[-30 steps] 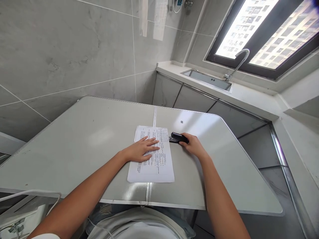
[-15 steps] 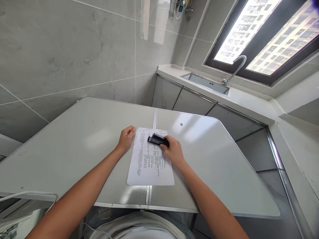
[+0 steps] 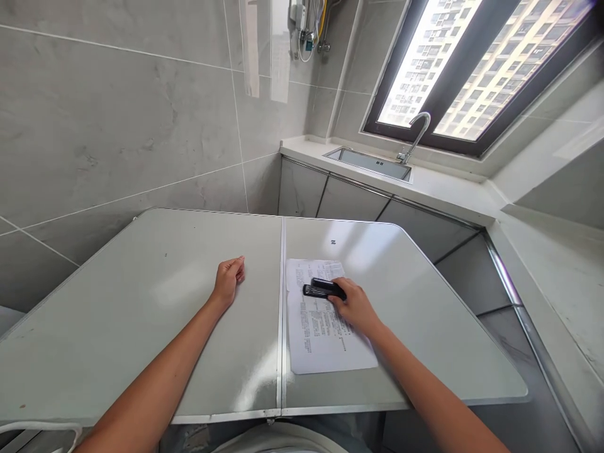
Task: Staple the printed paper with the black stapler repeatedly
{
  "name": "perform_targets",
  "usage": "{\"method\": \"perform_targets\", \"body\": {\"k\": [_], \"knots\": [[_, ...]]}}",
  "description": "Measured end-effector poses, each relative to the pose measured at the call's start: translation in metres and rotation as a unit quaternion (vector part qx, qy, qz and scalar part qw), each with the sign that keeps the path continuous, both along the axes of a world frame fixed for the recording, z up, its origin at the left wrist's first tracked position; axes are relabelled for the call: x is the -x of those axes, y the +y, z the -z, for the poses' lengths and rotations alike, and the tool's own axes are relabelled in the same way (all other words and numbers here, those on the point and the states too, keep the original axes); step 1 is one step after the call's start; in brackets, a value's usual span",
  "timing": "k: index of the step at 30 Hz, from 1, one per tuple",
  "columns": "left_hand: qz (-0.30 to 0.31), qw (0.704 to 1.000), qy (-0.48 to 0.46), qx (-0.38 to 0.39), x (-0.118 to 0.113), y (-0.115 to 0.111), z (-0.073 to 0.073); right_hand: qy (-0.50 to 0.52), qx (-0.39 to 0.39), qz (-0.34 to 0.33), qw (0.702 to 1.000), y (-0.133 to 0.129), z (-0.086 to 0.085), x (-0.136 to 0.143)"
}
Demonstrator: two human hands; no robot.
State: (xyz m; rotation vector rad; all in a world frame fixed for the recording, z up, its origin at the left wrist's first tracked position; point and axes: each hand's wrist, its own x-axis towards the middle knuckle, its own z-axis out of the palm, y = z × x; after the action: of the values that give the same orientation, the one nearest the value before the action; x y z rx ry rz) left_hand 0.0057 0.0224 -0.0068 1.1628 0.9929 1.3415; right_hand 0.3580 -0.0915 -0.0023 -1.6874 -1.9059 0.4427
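Printed paper sheets (image 3: pixel 325 346) lie on the right half of the folding table, just right of its centre seam. A black stapler (image 3: pixel 323 288) is over the upper part of the paper, its jaw end pointing left. My right hand (image 3: pixel 353 305) grips the stapler's right end, with the wrist beside the paper's right edge. My left hand (image 3: pixel 228 280) rests on the left half of the table, fingers curled in a loose fist, apart from the paper. Nothing shows inside it.
The white table (image 3: pixel 212 352) has a raised metal seam down the middle. Behind it stand a tiled wall (image 3: pixel 117 126) and a counter (image 3: pixel 448 198) with a sink (image 3: pixel 372 165) and faucet (image 3: pixel 418 135). A white cable (image 3: pixel 42 426) runs at the lower left.
The paper and the stapler in my right hand have moved right across the seam. My left hand has come away from the paper's left edge. The camera view has shifted.
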Motion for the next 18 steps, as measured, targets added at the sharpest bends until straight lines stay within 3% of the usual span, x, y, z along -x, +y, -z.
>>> {"method": "perform_targets", "body": {"k": [4,7,10,12,14,16,18], "knots": [[0.015,1.000,-0.016,0.007,0.002,-0.001,-0.001,-0.007,0.010,0.038,0.999,-0.011,0.002,-0.040],[0.008,1.000,-0.013,0.013,0.002,0.000,0.000,0.006,0.055,0.019,0.998,-0.009,-0.006,-0.058],[0.002,0.999,-0.042,0.025,0.003,0.002,0.002,0.049,0.116,-0.038,0.991,0.007,-0.021,-0.080],[-0.001,0.997,-0.074,0.033,0.005,0.004,0.003,0.104,0.120,-0.037,0.987,0.027,-0.025,-0.097],[-0.002,0.994,-0.103,0.038,0.007,0.006,0.003,0.129,0.098,0.051,0.985,0.049,-0.020,-0.110],[0.004,0.991,-0.126,0.038,0.009,0.007,0.002,0.102,0.078,0.175,0.976,0.068,-0.008,-0.114],[0.014,0.989,-0.141,0.035,0.011,0.007,0.002,0.047,0.056,0.260,0.963,0.080,0.008,-0.111]]}}
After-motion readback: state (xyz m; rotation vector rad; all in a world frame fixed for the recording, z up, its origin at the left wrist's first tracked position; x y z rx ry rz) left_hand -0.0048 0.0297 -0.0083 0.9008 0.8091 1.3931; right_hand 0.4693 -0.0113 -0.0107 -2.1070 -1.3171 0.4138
